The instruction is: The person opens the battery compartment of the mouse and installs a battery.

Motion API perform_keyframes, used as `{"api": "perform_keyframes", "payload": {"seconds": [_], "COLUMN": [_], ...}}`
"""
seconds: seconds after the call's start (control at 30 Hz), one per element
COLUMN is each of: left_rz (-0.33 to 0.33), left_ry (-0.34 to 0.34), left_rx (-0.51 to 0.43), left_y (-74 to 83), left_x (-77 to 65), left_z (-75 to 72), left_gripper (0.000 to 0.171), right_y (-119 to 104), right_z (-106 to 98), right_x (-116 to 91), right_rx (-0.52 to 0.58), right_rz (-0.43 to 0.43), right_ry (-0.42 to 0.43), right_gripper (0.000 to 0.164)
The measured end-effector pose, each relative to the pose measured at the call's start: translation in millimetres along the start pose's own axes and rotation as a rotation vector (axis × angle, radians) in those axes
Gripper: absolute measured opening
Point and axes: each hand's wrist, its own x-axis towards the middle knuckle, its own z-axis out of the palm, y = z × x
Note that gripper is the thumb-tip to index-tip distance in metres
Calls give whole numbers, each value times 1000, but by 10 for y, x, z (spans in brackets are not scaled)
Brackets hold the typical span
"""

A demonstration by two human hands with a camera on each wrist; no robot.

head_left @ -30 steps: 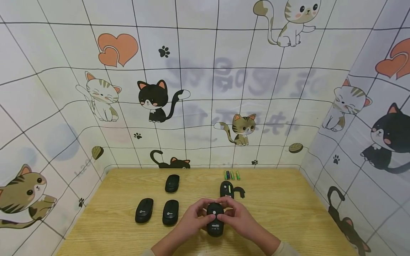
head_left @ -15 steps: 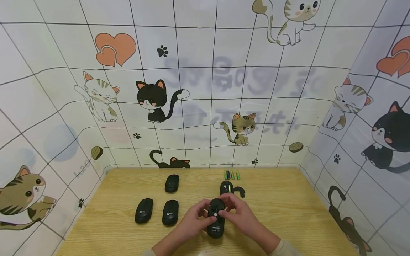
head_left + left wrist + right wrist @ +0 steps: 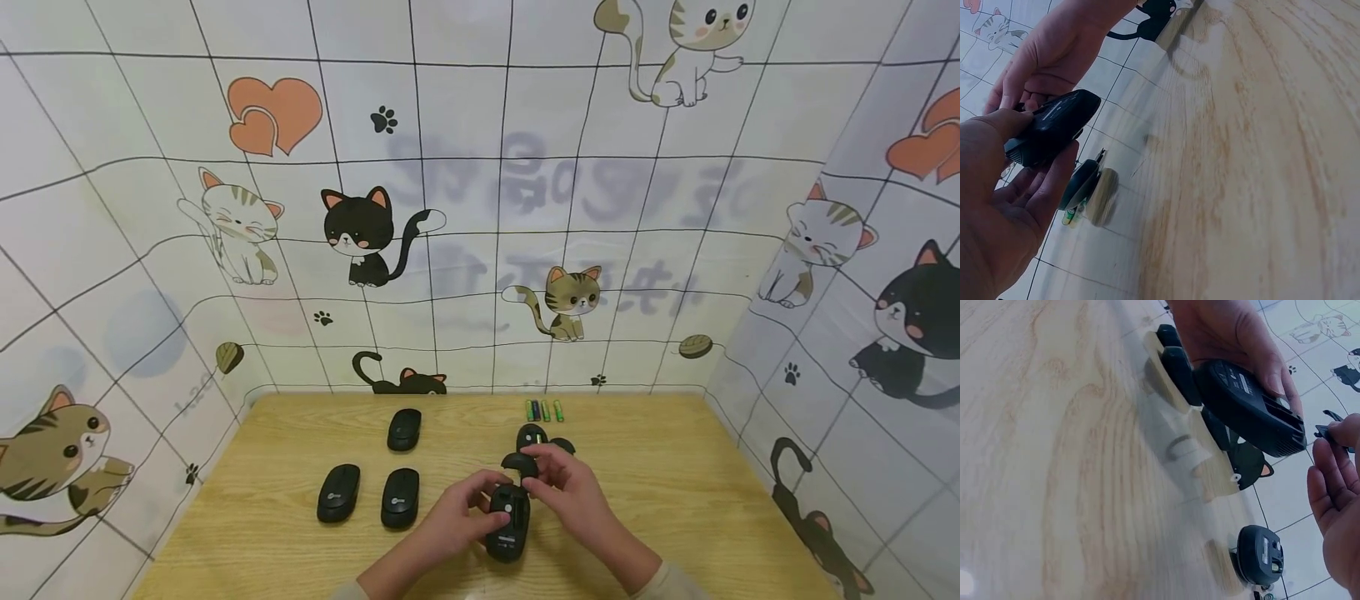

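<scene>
My left hand point(image 3: 461, 510) grips a black computer mouse point(image 3: 507, 537), its underside turned up, thumb on top. In the right wrist view this mouse point(image 3: 1241, 409) shows an uncovered battery slot. Just beyond its far end, my right hand point(image 3: 576, 493) pinches a black curved battery cover point(image 3: 519, 463), apart from the mouse. The right wrist view shows that cover point(image 3: 1330, 428) between thumb and fingers. Behind the hands lies a second mouse point(image 3: 530, 434), underside up, with a battery visible in it; another black cover point(image 3: 564, 447) lies beside it, partly hidden by my right hand.
On the left of the wooden table point(image 3: 660, 467) lie three black mice, top side up: a front left one point(image 3: 339, 493), a nearer middle one point(image 3: 401, 498) and a rear one point(image 3: 404, 429). Several small batteries point(image 3: 545, 411) form a row near the back edge, before a cat-print curtain point(image 3: 465, 250).
The battery cover has come off the held mouse. My right hand has carried it away from the slot, toward the back of the table. The left hand still holds the mouse.
</scene>
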Motion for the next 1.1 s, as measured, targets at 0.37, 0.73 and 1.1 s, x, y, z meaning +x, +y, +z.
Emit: {"api": "perform_keyframes", "payload": {"seconds": [0.37, 0.73, 1.1], "left_rz": [-17, -43, -43], "left_ry": [20, 23, 21], "left_rx": [6, -18, -25], "left_y": [24, 47, 28], "left_x": [7, 12, 13], "left_z": [-26, -50, -65], "left_gripper": [44, 44, 43], "right_y": [81, 207, 586], "right_z": [-255, -657, -1027], "right_x": [70, 188, 283], "right_rx": [34, -34, -171], "right_rz": [59, 154, 192], "right_ry": [-2, 28, 57], "right_gripper": [41, 41, 41]}}
